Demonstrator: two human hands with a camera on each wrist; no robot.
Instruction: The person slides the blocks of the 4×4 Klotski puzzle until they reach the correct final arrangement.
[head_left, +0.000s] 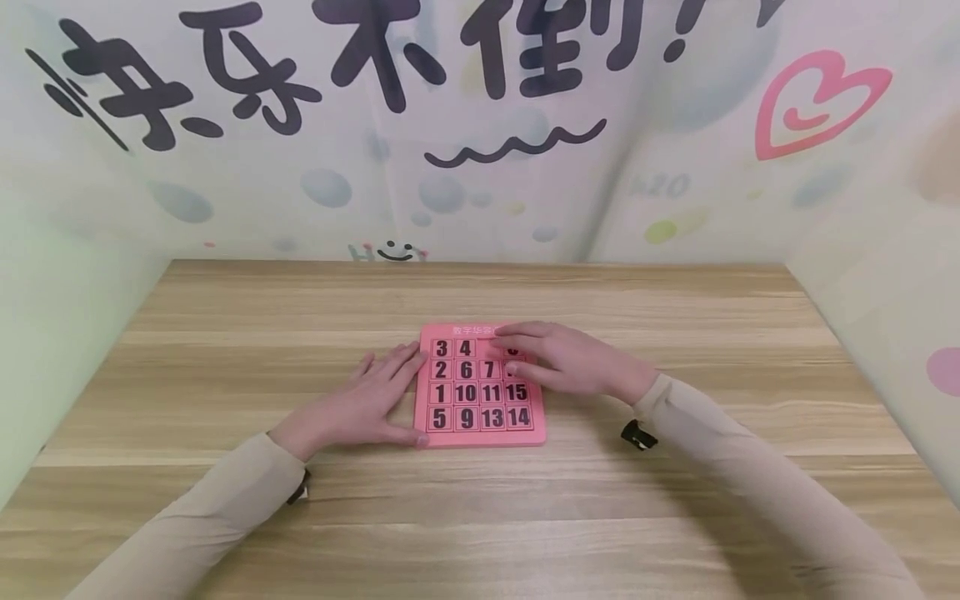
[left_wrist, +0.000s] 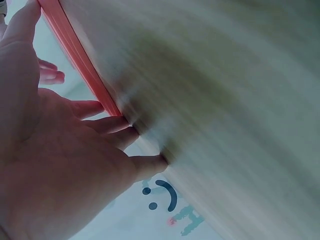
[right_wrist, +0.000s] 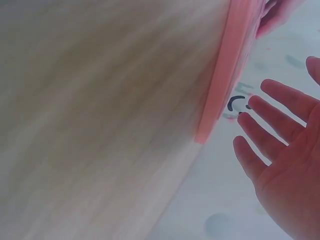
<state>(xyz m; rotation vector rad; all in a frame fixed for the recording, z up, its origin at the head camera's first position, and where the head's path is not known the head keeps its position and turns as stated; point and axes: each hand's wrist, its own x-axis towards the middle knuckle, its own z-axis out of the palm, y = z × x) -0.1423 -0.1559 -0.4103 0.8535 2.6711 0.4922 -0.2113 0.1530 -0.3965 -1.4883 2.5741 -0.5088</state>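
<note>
A pink number sliding puzzle point(head_left: 480, 437) lies flat on the wooden table, its black-numbered tiles in rows. The top row shows 3, 4, then a vacant slot. My left hand point(head_left: 366, 407) rests at the puzzle's left side, fingers extended against the edge and thumb at the lower left corner. In the left wrist view, the fingertips meet the puzzle's side point(left_wrist: 82, 60). My right hand point(head_left: 576, 360) is over the upper right part, covering some of the last column's tiles. Its fingers point(right_wrist: 272, 117) look spread and fairly straight in the right wrist view, above the puzzle's face.
The wood-grain table point(head_left: 480, 525) stretches around the puzzle. Behind it stands a white printed wall point(head_left: 480, 200) with large black characters, bubbles and a pink heart point(head_left: 821, 104). Side walls bound the table left and right. Both sleeved wrists carry dark straps point(head_left: 639, 435).
</note>
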